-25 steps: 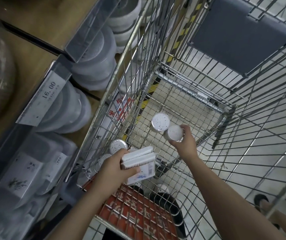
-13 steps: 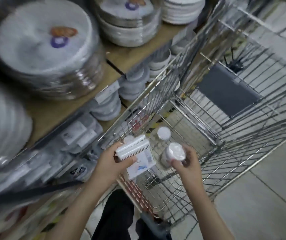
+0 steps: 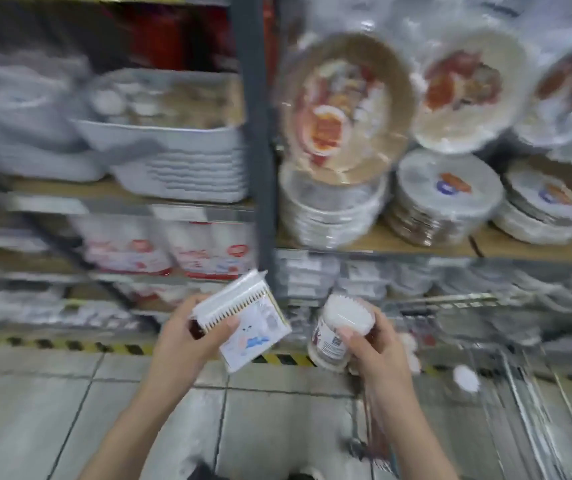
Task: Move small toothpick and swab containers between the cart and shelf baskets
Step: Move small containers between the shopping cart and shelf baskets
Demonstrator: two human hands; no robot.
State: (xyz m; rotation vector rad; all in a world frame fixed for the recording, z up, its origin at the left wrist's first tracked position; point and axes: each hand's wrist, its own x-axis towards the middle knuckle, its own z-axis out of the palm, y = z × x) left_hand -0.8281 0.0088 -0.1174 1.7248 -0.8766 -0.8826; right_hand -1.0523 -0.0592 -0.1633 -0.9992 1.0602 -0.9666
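Two containers are up in the air in front of the shelves. The flat rectangular swab box [image 3: 243, 322] sits tilted in the left hand [image 3: 187, 336], its white ribbed lid end up-left, its printed blue-and-white label face turned toward the camera. Just beside it, apart, the round toothpick jar [image 3: 338, 332] leans in the right hand [image 3: 376, 344], white fluted cap uppermost, labelled clear body angled down-left. The white basket [image 3: 187, 157] on the shelf holds more small containers, blurred.

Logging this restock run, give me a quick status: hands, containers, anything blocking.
Left hand grips flat swab box. Right hand grips round white-lidded container. Both held up facing the shelf basket; nothing blocking, view blurred.
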